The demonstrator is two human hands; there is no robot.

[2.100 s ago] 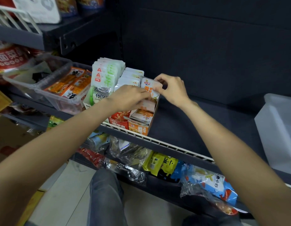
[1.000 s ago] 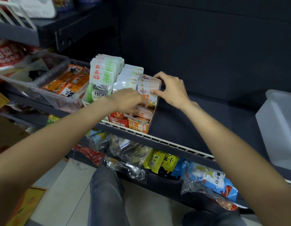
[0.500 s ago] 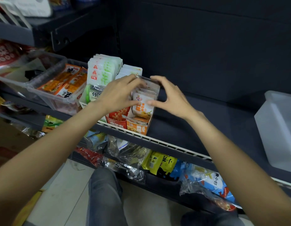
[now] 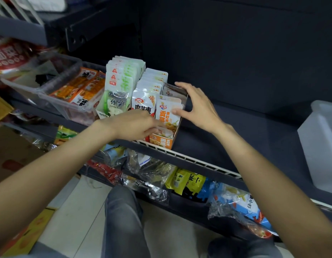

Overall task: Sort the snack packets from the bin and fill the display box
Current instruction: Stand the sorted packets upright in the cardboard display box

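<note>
We see a dark shelf with a white slotted rail along its front edge, and on it, at the far right, a translucent white bin standing well apart from everything else. At the left of the shelf sits a clear plastic tub holding orange packets, and just beside it stand upright rows of green-and-white packets and white packets with red print. Next to these, at the right end of the row, stands the orange display box, touching the front rail, with a row of snack packets standing upright inside it. Below, a lower shelf carries loose crinkled bags, among them a yellow bag and a blue-and-white one. Our grey trouser leg shows over the pale tiled floor. Our right hand is spread wide: its thumb touches the front packet of the row while its fingers reach over the back of the box. Our left hand lies low at the front of the box with fingers loosely curled, an extended finger touching the lower part of the front packet; we cannot tell whether it pinches anything.
</note>
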